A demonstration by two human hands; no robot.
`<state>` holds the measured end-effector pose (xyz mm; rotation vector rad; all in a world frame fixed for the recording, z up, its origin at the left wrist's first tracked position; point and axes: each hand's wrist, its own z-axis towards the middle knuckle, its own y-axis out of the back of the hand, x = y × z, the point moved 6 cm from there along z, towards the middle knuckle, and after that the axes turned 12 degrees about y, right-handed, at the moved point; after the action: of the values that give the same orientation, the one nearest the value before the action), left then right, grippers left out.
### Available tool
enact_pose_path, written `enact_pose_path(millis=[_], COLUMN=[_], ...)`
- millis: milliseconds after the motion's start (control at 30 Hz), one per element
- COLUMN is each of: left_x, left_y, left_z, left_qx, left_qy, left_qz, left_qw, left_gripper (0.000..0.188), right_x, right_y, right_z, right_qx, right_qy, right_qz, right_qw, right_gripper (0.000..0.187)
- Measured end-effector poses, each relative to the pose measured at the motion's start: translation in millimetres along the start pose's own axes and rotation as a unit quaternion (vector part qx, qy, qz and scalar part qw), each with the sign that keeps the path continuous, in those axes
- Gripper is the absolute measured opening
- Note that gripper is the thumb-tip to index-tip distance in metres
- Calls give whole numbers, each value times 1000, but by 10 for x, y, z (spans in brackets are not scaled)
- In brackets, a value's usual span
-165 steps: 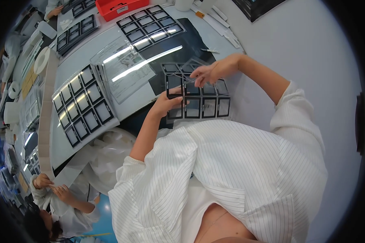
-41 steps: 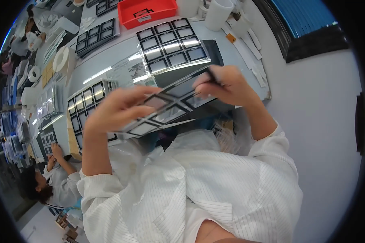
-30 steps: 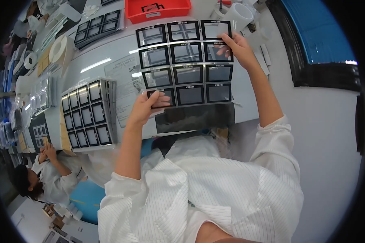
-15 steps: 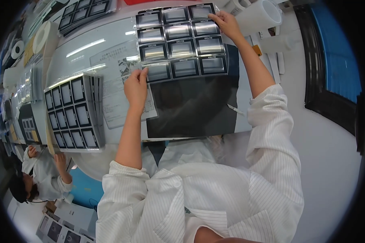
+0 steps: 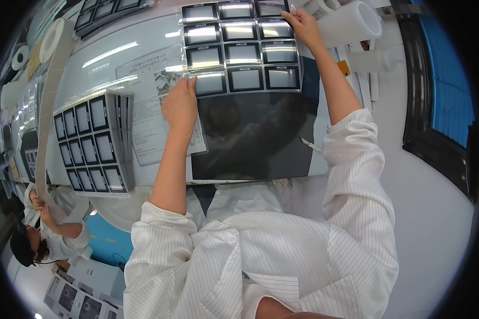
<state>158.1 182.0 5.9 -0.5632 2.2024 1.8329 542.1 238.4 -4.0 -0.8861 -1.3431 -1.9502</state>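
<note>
A clear plastic sheet [image 5: 241, 52] carries rows of black-framed rectangular panels and is stretched between my two hands. My left hand [image 5: 180, 105] pinches its near left corner. At the far right edge, the fingers of my right hand [image 5: 304, 29] are closed on the same sheet. Beneath its near part lies a black mat [image 5: 250, 141]. A small white-handled cutter [image 5: 310, 144] rests on the mat's right edge. Printed papers in a clear sleeve [image 5: 146, 127] lie left of the mat, partly hidden by my left hand and forearm.
A stack of similar panel sheets [image 5: 90, 141] stands on the table's left, with another stack [image 5: 104, 16] farther back. White rolls [image 5: 364, 21] lie at the far right. At left, a co-worker [image 5: 53, 223] holds a long pale strip [image 5: 49, 101] reaching across the table's left side.
The panel sheet has shifted slightly away and right with my hands, and its glare has changed. The co-worker's hands have moved left, and the pale strip now stretches out from them.
</note>
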Motion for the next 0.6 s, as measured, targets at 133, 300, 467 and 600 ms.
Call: enact_pose_path(millis=[133,300,467,600], left_x=[-65,-59,-84,-110], left_y=[29,-28,-65,-96], left_z=[2,11,-28,-36], left_qx=[-34,-60,-128,-129], left_qy=[-33,-64,-100,-106], left_qz=[28,75,168,177], left_qw=[999,993,972,970], left_gripper=[38,39,36,35], right_x=[-69,-121,-131,-154], right_y=[48,2,34,141], right_z=[48,14,-16,-53], right_qx=[-7,11,-4,19], right_qy=[7,9,18,7], right_qz=[11,-24,-83,-280], right_qw=[1000,1000,996,960], right_gripper=[33,34,41,47])
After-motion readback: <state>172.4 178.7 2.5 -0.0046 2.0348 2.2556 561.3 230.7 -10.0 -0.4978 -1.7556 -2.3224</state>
